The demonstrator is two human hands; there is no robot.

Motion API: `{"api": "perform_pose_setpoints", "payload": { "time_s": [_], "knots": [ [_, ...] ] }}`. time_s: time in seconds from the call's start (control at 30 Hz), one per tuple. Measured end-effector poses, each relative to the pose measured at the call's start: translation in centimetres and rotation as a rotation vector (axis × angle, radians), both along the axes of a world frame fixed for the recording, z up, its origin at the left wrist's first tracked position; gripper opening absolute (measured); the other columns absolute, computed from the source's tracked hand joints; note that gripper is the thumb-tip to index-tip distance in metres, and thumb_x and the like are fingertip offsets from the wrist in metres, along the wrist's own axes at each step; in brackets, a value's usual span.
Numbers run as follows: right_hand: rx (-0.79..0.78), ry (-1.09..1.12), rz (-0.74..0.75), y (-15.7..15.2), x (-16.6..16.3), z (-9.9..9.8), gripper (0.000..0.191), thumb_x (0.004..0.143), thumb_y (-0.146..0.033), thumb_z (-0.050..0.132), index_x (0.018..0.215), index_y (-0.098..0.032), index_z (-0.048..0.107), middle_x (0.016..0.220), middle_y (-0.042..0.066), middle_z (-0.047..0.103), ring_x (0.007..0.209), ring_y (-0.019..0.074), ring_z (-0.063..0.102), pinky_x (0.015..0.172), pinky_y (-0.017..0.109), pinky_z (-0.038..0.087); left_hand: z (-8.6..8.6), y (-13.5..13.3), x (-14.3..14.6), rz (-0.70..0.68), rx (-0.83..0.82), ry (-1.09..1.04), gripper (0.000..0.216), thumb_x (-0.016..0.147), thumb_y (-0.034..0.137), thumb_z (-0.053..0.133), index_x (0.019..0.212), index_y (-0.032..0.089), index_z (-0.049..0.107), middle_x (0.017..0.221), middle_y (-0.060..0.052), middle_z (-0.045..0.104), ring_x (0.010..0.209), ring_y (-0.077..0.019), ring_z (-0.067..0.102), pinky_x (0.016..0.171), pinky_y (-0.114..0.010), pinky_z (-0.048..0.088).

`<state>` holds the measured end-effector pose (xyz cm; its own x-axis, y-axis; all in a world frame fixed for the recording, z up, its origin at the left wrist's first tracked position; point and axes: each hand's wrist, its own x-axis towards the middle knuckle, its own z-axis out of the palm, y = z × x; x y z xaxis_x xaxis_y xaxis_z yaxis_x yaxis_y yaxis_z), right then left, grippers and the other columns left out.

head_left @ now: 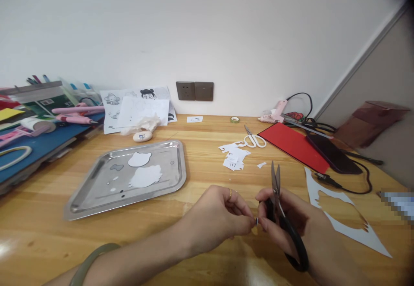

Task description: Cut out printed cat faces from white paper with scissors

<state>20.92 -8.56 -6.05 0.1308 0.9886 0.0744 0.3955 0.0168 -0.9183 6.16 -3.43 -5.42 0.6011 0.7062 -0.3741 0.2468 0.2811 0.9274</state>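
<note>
My left hand [220, 215] is closed in a pinch on a tiny paper piece [256, 221] near the table's front edge. A ring sits on one finger and a pale green bangle [90, 260] on the wrist. My right hand [287, 221] grips black-handled scissors [281, 217], blades together and pointing up and away. Its fingertips also touch the small piece, so both hands meet at it. A metal tray [97, 191] to the left holds two white cat-shaped paper cutouts [145, 176] and a few small scraps.
White scissors [255, 140] and paper scraps [234, 156] lie mid-table. A red sheet [291, 143], a dark phone [333, 152] with cable, a pink glue gun [274, 112] and cut leftover paper [343, 217] are at the right. Printed sheets [139, 107] lean on the wall; a blue mat [42, 143] with pens lies at the left.
</note>
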Motion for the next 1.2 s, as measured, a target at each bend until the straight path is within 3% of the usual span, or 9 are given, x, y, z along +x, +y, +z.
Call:
{"api": "perform_pose_setpoints", "payload": {
  "time_s": [0.4,0.7,0.97,1.2],
  "knots": [
    [0.037,-0.025,-0.077,-0.1,-0.6,0.3,0.013,0.059,-0.017,0.057,0.071,-0.023,0.058,0.052,-0.003,0.058,0.045,0.014,0.054,0.039,0.022,0.038,0.0,-0.1,0.2,0.011,-0.005,-0.016,0.01,0.058,0.022,0.058,0.062,0.014,0.056,0.056,0.003,0.052,0.048,-0.0063,0.04,0.046,-0.019,0.029],
    [0.018,-0.04,-0.001,0.0,-0.3,0.2,0.013,0.061,-0.019,0.057,0.073,-0.022,0.058,0.055,-0.002,0.06,0.045,0.0142,0.053,0.038,0.022,0.039,-0.4,0.0,0.0,0.004,0.034,0.009,0.009,0.058,0.023,0.057,0.062,0.014,0.058,0.054,0.004,0.051,0.047,-0.0061,0.039,0.045,-0.018,0.029],
    [-0.036,0.031,-0.026,0.0,-0.2,0.1,0.016,0.061,-0.019,0.058,0.077,-0.023,0.057,0.055,-0.004,0.057,0.048,0.014,0.052,0.044,0.024,0.039,-0.1,0.2,-0.2,-0.029,0.032,-0.001,0.009,0.06,0.023,0.058,0.063,0.014,0.058,0.057,0.003,0.054,0.05,-0.0068,0.043,0.047,-0.019,0.035],
    [-0.042,0.117,0.215,0.2,1.5,-0.2,0.018,0.07,-0.021,0.056,0.088,-0.024,0.057,0.062,-0.003,0.058,0.053,0.0135,0.054,0.05,0.023,0.044,1.6,0.7,-0.8,0.04,-0.003,-0.112,0.009,0.063,0.022,0.056,0.067,0.014,0.059,0.064,0.001,0.057,0.062,-0.0095,0.051,0.051,-0.018,0.041]
  ]
}}
